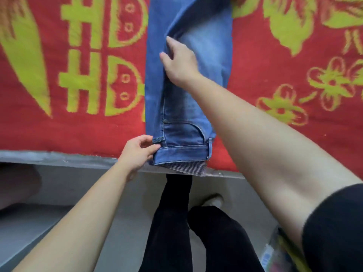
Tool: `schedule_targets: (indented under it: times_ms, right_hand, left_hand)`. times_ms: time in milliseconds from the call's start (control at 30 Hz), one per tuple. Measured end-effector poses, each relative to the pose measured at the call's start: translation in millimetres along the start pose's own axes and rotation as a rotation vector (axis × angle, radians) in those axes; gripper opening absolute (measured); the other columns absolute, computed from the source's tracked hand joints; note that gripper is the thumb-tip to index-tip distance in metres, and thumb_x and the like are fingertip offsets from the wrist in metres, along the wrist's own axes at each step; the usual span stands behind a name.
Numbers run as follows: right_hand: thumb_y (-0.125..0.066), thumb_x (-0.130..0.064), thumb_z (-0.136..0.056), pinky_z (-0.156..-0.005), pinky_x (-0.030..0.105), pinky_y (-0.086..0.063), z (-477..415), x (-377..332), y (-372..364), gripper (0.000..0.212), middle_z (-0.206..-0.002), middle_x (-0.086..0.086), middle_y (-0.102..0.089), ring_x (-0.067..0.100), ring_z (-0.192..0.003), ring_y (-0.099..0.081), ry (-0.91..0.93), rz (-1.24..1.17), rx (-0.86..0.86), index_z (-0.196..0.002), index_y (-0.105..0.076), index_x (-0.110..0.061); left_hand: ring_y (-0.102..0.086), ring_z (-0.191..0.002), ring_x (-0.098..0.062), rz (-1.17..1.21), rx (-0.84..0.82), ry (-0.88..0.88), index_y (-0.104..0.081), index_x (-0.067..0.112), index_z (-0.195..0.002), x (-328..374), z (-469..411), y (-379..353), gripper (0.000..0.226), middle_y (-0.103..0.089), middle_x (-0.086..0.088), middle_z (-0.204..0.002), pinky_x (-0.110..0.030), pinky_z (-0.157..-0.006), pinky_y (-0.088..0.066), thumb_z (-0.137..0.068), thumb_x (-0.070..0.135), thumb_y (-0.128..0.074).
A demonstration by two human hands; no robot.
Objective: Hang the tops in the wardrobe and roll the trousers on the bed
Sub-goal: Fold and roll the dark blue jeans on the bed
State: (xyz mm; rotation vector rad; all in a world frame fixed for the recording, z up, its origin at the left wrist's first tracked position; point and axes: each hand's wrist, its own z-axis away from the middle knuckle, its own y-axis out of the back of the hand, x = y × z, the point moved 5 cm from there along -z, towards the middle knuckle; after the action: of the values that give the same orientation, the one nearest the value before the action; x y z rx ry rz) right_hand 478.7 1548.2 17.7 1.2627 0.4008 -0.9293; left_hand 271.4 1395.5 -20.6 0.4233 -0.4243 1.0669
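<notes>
A pair of blue jeans lies folded lengthwise on the bed, legs running away from me and the waistband at the near edge. The waistband is turned over, showing a striped lining. My left hand pinches the waistband's left corner at the bed edge. My right hand reaches further up the jeans and rests on the left side of the leg, fingers on a fold of denim.
The bed is covered by a red blanket with yellow-green patterns. Its grey edge runs across the view. Below are the grey floor, my black-trousered legs and a colourful plastic bag at the lower right.
</notes>
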Motion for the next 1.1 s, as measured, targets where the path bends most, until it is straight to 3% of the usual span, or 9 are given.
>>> schedule_targets:
  times_ms: [200,300,433,567,700,767,867,967,1100]
  right_hand:
    - [-0.041,-0.019,-0.099,-0.09,0.041,-0.044,-33,0,-102,0.04,-0.128,0.011,-0.055,0.034,-0.121,-0.053,-0.067,0.282,-0.196,-0.139,-0.041,-0.018]
    - [-0.036,-0.021,-0.101,-0.099,0.044,-0.041,-38,16,-118,0.056,-0.138,0.014,-0.046,0.035,-0.127,-0.048,-0.124,0.328,-0.271,-0.155,-0.023,-0.025]
    - [-0.039,-0.028,-0.1,-0.109,0.034,-0.034,-43,11,-109,0.06,-0.15,0.015,-0.044,0.028,-0.139,-0.04,-0.118,0.213,-0.364,-0.157,-0.023,-0.017]
    - [-0.05,-0.033,-0.098,-0.105,0.028,-0.033,-20,23,-48,0.048,-0.13,0.012,-0.058,0.024,-0.125,-0.051,-0.065,0.102,0.083,-0.142,-0.05,-0.012]
    - [-0.064,-0.046,-0.088,-0.109,0.033,-0.032,68,70,4,0.069,-0.13,0.017,-0.046,0.029,-0.126,-0.047,-0.224,0.113,0.631,-0.141,-0.046,-0.006]
    - [-0.067,-0.057,-0.083,-0.111,0.034,-0.029,104,106,-2,0.084,-0.136,0.017,-0.042,0.031,-0.131,-0.042,-0.487,0.041,0.56,-0.144,-0.039,-0.007]
    - [-0.061,-0.074,-0.078,-0.105,0.037,-0.037,149,141,-34,0.087,-0.137,0.011,-0.051,0.03,-0.127,-0.049,-0.726,-0.101,0.18,-0.137,-0.039,-0.014]
    - [-0.053,-0.071,-0.086,-0.091,0.038,-0.042,173,150,-52,0.071,-0.126,0.011,-0.061,0.033,-0.117,-0.057,-0.694,-0.089,0.007,-0.126,-0.043,-0.013]
    - [-0.044,-0.057,-0.099,-0.082,0.037,-0.036,179,149,-38,0.055,-0.121,0.019,-0.062,0.039,-0.114,-0.056,-0.69,-0.148,0.05,-0.121,-0.047,-0.006]
  left_hand:
    - [-0.065,-0.091,-0.026,-0.043,0.218,0.044,-0.068,0.007,-0.097,-39,-39,53,0.013,-0.071,-0.019,-0.101,-0.05,-0.093,-0.054,-0.087,-0.001,-0.068]
    - [-0.064,-0.083,-0.022,-0.026,0.237,0.077,-0.07,0.011,-0.089,-45,-54,56,0.012,-0.071,-0.016,-0.093,-0.049,-0.091,-0.055,-0.082,0.003,-0.075]
    - [-0.063,-0.081,-0.021,-0.028,0.191,0.125,-0.07,0.013,-0.087,-43,-57,58,0.012,-0.071,-0.013,-0.091,-0.047,-0.086,-0.055,-0.082,0.004,-0.076]
    - [-0.058,-0.074,-0.017,-0.006,0.196,0.108,-0.067,0.02,-0.076,-34,-50,51,0.013,-0.066,0.001,-0.075,-0.039,-0.077,-0.053,-0.083,0.009,-0.069]
    - [-0.052,-0.069,-0.008,0.045,0.286,-0.022,-0.068,0.022,-0.072,-22,-42,34,0.011,-0.064,0.007,-0.072,-0.029,-0.072,-0.042,-0.082,0.023,-0.072]
    - [-0.056,-0.072,-0.009,0.125,0.294,0.004,-0.07,0.023,-0.064,-21,-42,26,0.018,-0.067,0.006,-0.073,-0.028,-0.071,-0.044,-0.08,0.031,-0.076]
    - [-0.056,-0.076,-0.014,0.174,0.236,0.035,-0.063,0.023,-0.063,-21,-44,21,0.035,-0.065,0.001,-0.077,-0.032,-0.072,-0.044,-0.068,0.054,-0.079]
    - [-0.053,-0.073,-0.015,0.013,0.216,-0.029,-0.059,0.023,-0.069,-15,-44,16,0.044,-0.062,-0.001,-0.077,-0.034,-0.069,-0.042,-0.064,0.063,-0.078]
    - [-0.061,-0.071,-0.014,-0.109,0.203,-0.078,-0.063,0.02,-0.074,-13,-34,7,0.025,-0.07,-0.002,-0.082,-0.031,-0.067,-0.052,-0.076,0.037,-0.082]
